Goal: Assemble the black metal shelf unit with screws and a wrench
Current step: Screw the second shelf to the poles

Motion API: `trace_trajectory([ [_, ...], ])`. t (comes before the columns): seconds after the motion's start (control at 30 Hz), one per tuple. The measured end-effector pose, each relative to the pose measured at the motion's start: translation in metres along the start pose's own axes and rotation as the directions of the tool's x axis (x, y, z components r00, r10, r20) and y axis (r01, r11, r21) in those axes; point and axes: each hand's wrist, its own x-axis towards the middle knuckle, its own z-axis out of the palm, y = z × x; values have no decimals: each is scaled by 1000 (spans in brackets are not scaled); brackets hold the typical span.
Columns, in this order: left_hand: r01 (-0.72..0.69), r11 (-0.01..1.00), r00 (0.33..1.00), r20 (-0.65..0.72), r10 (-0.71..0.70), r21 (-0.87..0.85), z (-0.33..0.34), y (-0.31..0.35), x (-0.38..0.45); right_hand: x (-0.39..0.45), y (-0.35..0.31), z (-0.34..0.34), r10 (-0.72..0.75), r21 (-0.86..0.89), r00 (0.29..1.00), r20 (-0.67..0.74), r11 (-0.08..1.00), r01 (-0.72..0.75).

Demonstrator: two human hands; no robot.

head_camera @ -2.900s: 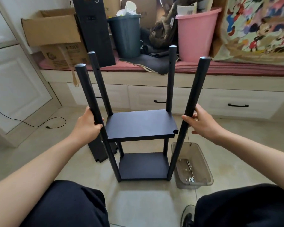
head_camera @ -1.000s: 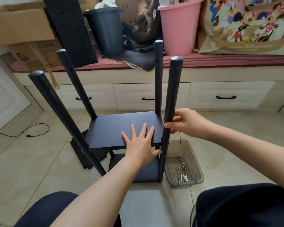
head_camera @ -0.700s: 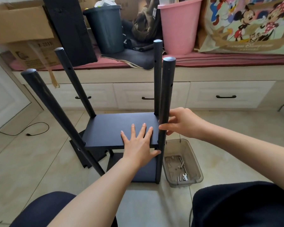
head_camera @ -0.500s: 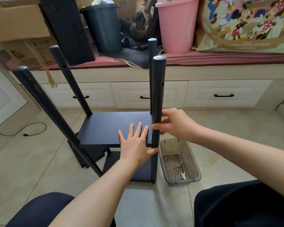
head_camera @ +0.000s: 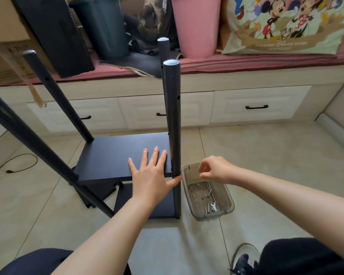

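The black shelf unit stands on the tiled floor with an upper board [head_camera: 111, 153], a lower board [head_camera: 163, 207] and several upright posts. My left hand [head_camera: 151, 175] lies flat on the upper board's front right corner, thumb against the front right post [head_camera: 172, 116]. My right hand [head_camera: 216, 169] hovers over the clear plastic tray [head_camera: 229, 210], fingers loosely curled downward, and I see nothing in it. Loose screws [head_camera: 209, 192] and a small silver wrench [head_camera: 213, 207] lie in the tray.
A spare black panel [head_camera: 95, 193] lies on the floor behind the unit. On the bench stand another black panel [head_camera: 56, 32], a dark bin [head_camera: 101, 26] and a pink bin [head_camera: 195, 26]. A cable [head_camera: 18, 165] lies left. My shoe [head_camera: 242, 261] is near the tray.
My right hand has let go of the front right post and dropped down over the tray. My left hand stays flat on the upper board. The view has shifted right.
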Motion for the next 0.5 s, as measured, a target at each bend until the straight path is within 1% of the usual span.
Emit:
trace_trajectory([
  [0.13,0,1000,1000,-19,1,24,3,2,-1,32,37,46,146,-47,987,65,989,-143],
  [0.3,11,1000,1000,-20,-11,26,4,1,-2,59,83,109,297,-79,938,177,955,-287],
  [0.4,12,1000,1000,-1,-12,8,2,1,-1,71,101,133,345,-94,913,217,938,-332],
  [0.5,21,1000,1000,22,-21,12,-1,3,-1,81,112,149,362,-125,897,254,932,-341],
])
